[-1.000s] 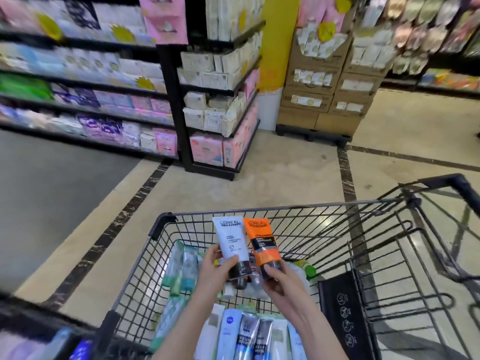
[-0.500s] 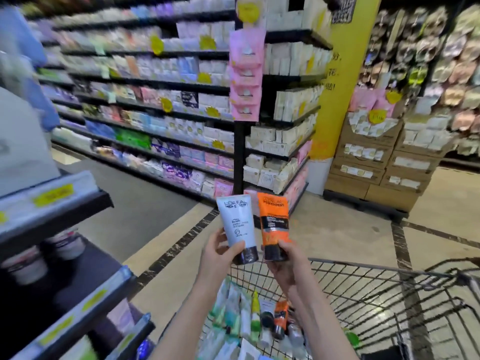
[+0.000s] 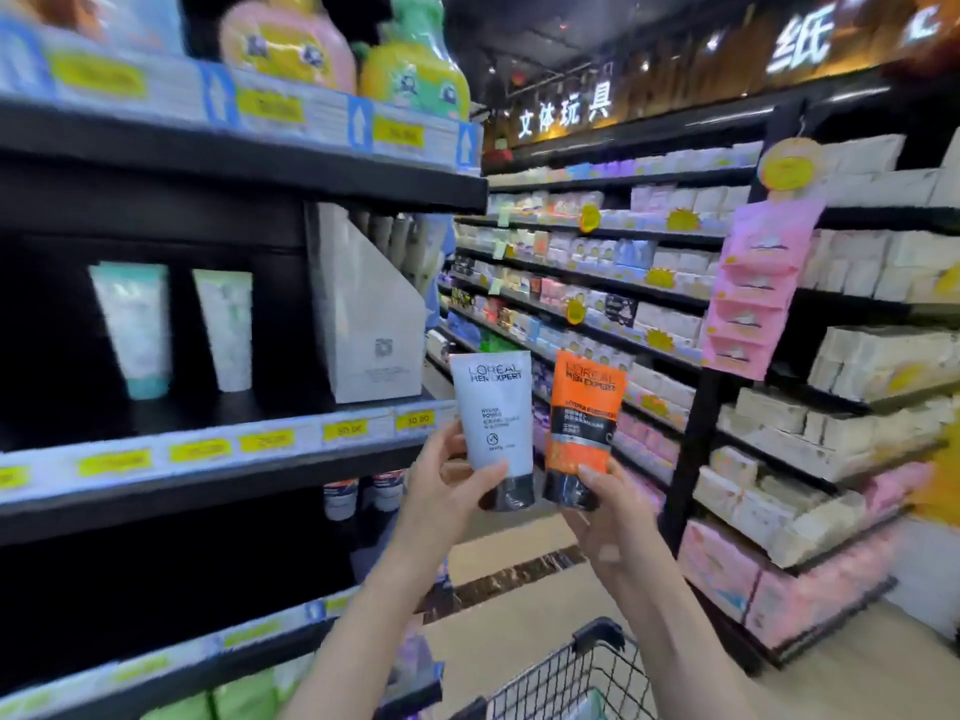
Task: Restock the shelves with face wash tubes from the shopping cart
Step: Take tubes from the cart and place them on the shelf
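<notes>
My left hand (image 3: 447, 491) holds a white face wash tube (image 3: 496, 415) with a black cap, upright, cap down. Right beside it my right hand (image 3: 605, 504) grips an orange face wash tube (image 3: 584, 415), also cap down. Both tubes are raised in front of the right end of the middle shelf (image 3: 218, 449) on my left. On that dark shelf stand two pale green tubes (image 3: 136, 327) and a grey display box (image 3: 366, 317). Only the front corner of the shopping cart (image 3: 566, 678) shows at the bottom.
The shelf above carries pink and green cartoon bottles (image 3: 415, 62). Lower shelves hold more tubes (image 3: 363, 496) and green packs (image 3: 244, 698). Across the aisle stand shelves of tissue and pad packs (image 3: 779, 428), with pink hanging packs (image 3: 758, 298) on the end post.
My view has swung up and left from the cart to the shelf unit. Both hands have risen with the two tubes, from inside the cart to shelf height.
</notes>
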{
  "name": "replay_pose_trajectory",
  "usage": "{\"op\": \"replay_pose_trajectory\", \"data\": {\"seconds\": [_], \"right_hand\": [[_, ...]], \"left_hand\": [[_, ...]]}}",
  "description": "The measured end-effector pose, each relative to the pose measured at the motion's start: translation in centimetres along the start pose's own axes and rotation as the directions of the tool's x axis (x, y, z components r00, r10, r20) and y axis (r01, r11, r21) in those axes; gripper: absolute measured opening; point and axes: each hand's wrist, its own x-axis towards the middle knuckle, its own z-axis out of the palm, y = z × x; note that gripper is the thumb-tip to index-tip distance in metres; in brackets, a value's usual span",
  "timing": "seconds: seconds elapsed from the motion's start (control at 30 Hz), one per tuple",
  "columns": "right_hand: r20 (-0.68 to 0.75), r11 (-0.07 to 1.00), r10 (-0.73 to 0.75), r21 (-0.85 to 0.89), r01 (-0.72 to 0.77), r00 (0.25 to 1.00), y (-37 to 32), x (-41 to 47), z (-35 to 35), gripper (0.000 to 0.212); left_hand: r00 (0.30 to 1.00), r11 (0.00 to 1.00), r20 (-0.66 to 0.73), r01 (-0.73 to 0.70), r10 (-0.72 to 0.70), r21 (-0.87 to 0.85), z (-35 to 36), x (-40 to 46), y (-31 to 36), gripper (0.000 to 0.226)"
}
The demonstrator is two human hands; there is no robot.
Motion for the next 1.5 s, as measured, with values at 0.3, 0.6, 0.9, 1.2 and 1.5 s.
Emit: {"op": "replay_pose_trajectory", "data": {"seconds": [0.3, 0.6, 0.9, 1.2, 1.5], "right_hand": [[0.165, 0.985, -0.052, -0.153, 0.077, 0.985, 0.2, 5.3, 7.3, 0.027], [0.195, 0.841, -0.123, -0.500, 0.207, 0.973, -0.1, 11.5, 11.3, 0.049], [0.247, 0.704, 0.004, -0.689, 0.172, 0.969, 2.2, 15.6, 11.8, 0.050], [0.195, 0.750, 0.112, -0.660, 0.046, 0.974, 3.8, 17.0, 11.9, 0.047], [0.214, 0.664, 0.180, -0.747, 0.042, 0.960, 3.4, 17.5, 12.1, 0.057]], "left_hand": [[0.962, 0.953, -0.225, -0.086, 0.155, 0.291, -7.2, 2.7, 4.2, 0.038], [0.957, 0.822, -0.242, 0.005, 0.162, 0.570, -11.0, 8.5, 5.6, 0.046], [0.978, 0.653, -0.202, 0.124, 0.045, 0.747, -11.6, 11.9, 4.1, 0.053], [0.982, 0.556, -0.184, 0.174, -0.038, 0.813, -12.2, 12.8, 3.3, 0.058], [0.975, 0.589, -0.207, 0.214, -0.079, 0.779, -12.4, 13.2, 2.8, 0.065]]}}
